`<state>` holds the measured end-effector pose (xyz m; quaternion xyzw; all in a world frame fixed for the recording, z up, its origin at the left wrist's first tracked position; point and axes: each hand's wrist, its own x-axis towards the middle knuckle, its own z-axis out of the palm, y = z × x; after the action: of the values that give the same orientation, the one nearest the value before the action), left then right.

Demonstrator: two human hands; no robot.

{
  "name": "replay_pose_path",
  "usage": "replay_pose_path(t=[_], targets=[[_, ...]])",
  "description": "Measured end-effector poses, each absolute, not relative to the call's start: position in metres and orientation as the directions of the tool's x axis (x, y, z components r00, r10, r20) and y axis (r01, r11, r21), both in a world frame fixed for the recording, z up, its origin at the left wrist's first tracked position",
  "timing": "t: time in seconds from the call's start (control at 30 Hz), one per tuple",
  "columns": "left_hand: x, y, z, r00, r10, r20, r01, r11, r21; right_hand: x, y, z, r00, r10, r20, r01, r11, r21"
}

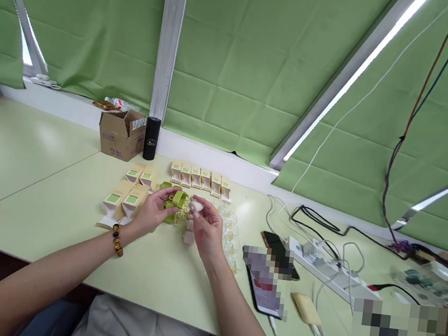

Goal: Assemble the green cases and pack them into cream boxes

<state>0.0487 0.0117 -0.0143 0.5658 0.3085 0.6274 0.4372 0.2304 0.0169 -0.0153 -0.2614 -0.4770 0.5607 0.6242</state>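
My left hand (153,212), with a beaded bracelet on its wrist, pinches a small green plastic cup-like piece (180,200). Close to its right side, my right hand (209,232) grips a small whitish rounded piece (196,206) between thumb and fingers. The two pieces are apart. Beneath my hands lie more green pieces (169,215), partly covered by my left fingers, and small yellow-green parts (181,215). Several pale pink blocks (188,237) stand in a column below my right fingers. Clear plastic domes (232,230) with yellow bits sit to the right of my right hand.
Small cream cartons (205,179) form a row at the back; larger ones (133,199) stand left. Behind them are a cardboard box (118,142) and a black tumbler (151,139). To the right lie phones (263,285), a cream charger (305,308), a power strip (332,267) and cables.
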Motion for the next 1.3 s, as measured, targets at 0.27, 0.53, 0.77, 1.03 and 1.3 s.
replay_pose_path(t=[0.27,0.53,0.77,1.03,1.3], targets=[[0.052,0.007,-0.009,0.036,0.889,0.457,-0.187,-0.443,0.876,0.229,0.014,-0.009,0.000,0.955,0.295,-0.403,0.270,-0.874],[0.052,0.006,-0.013,0.013,0.879,0.477,-0.131,-0.472,0.872,0.231,0.012,-0.004,-0.078,0.954,0.290,-0.377,0.241,-0.894],[0.051,0.005,-0.016,-0.014,0.866,0.499,-0.008,-0.499,0.866,0.232,0.011,-0.002,-0.091,0.948,0.305,-0.259,0.273,-0.927],[0.051,0.002,-0.018,0.025,0.849,0.527,0.042,-0.528,0.848,0.230,0.013,-0.004,-0.119,0.949,0.291,-0.204,0.264,-0.943],[0.049,0.003,-0.017,0.033,0.815,0.579,0.191,-0.574,0.797,0.228,0.011,-0.006,-0.105,0.945,0.311,-0.193,0.287,-0.938]])
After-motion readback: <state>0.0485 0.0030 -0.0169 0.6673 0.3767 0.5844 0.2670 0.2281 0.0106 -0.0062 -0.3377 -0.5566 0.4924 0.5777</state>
